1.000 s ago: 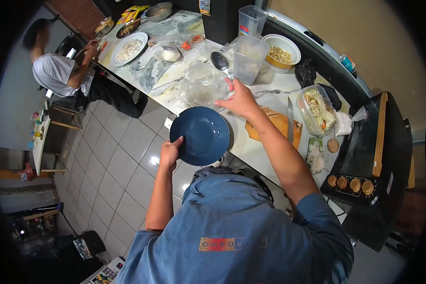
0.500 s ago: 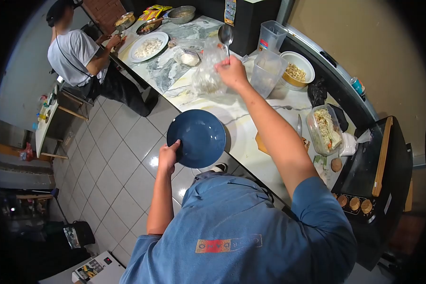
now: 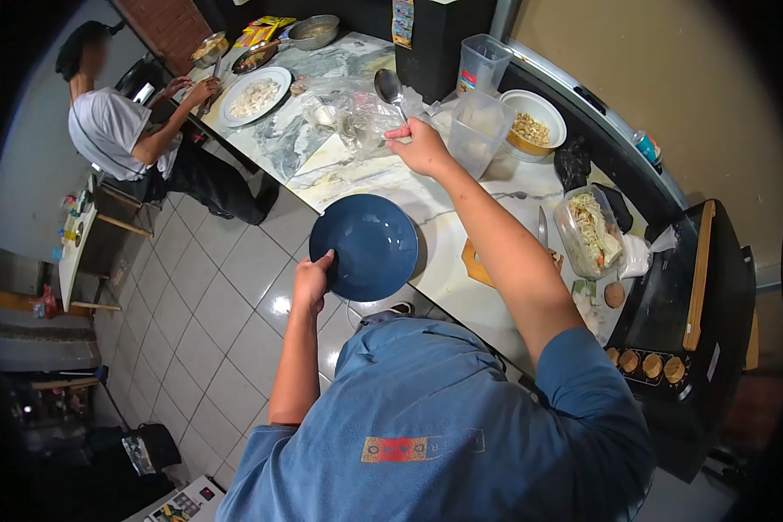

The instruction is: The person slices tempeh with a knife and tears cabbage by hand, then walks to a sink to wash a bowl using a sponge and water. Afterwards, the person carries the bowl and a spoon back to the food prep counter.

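Note:
My left hand (image 3: 311, 283) grips the near-left rim of a dark blue bowl (image 3: 365, 252), thumb inside. The bowl looks empty and is held beside the counter edge, above the floor. Over the marble counter, my right hand (image 3: 422, 148) is closed around a metal spoon (image 3: 389, 87), its rounded end pointing away from me. Just left of that hand lies a crumpled clear plastic bag (image 3: 350, 120); what it holds is hard to make out. To the right of the hand stands a clear plastic container (image 3: 480, 130).
A second clear container (image 3: 483, 63) and a bowl of chopped food (image 3: 531, 129) stand behind. Rightward are a tub of shredded vegetables (image 3: 587, 230), a knife (image 3: 542, 228) and a black oven (image 3: 670, 296). At far left, a person (image 3: 117, 130) works near a white plate (image 3: 254, 97).
The plastic bag has shifted left and now lies flatter on the counter. My right hand, still with the spoon, has moved slightly left. The other person's hands have moved.

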A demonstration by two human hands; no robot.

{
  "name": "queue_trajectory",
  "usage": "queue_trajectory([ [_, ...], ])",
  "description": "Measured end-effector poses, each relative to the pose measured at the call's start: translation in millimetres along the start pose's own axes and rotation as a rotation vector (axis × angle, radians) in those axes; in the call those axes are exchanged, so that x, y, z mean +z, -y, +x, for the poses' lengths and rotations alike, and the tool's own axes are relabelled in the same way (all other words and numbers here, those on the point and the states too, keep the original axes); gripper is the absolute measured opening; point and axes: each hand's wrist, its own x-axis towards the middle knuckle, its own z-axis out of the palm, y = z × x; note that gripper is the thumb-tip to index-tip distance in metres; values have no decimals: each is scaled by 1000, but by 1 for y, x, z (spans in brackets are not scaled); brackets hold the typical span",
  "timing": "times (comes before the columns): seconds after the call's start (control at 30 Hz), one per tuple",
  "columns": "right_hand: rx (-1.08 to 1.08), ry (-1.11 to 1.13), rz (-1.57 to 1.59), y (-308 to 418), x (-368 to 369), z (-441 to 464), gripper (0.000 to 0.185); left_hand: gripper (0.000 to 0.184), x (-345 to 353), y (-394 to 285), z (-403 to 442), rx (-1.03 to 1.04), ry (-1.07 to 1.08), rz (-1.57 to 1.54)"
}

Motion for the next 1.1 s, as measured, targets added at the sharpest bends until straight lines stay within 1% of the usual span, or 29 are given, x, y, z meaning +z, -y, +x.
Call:
queue_trajectory([
  [0.07,10,-10,-18,-3,-9,-10,26,28,10,-2,3,9,39,-52],
  [0.1,8,-5,42,-4,-16,-14,27,28,14,-2,4,5,50,-45],
  [0.13,3,-4,102,-5,-24,-17,28,28,18,-4,6,-3,62,-5],
  [0.2,2,-37,88,-10,-45,-23,30,28,26,-6,16,-10,86,45],
  [0.23,3,-49,77,1,-57,-34,32,29,29,-2,23,-15,101,76],
  [0.27,50,-48,190,11,-73,-51,35,29,33,2,28,-17,119,107],
  [0.3,60,-63,187,19,-87,-62,35,29,40,2,30,-20,135,116],
  [0.37,167,-43,121,25,-112,-82,34,29,56,1,29,18,156,66],
  [0.43,181,-58,114,22,-130,-104,33,29,72,-15,16,-3,166,122],
  [0.5,159,-130,198,12,-143,-123,32,29,81,-16,18,-24,173,178],
  [0.57,194,-137,185,12,-157,-140,31,32,82,-3,34,-71,224,69],
  [0.6,207,-152,184,11,-163,-149,32,32,86,-6,33,-80,228,86],
  [0.7,232,-191,268,3,-172,-168,33,31,90,-1,42,-64,242,40],
  [0.8,234,-253,300,-13,-176,-179,30,29,92,-4,46,-84,232,95],
  [0.9,285,-280,277,-15,-177,-192,28,29,93,-3,48,-99,229,95],
  [0.97,302,-292,95,-19,-175,-199,25,30,95,-4,50,-95,231,68],
  [1.1,301,-289,142,-21,-161,-211,22,32,102,-5,48,-94,199,77],
])
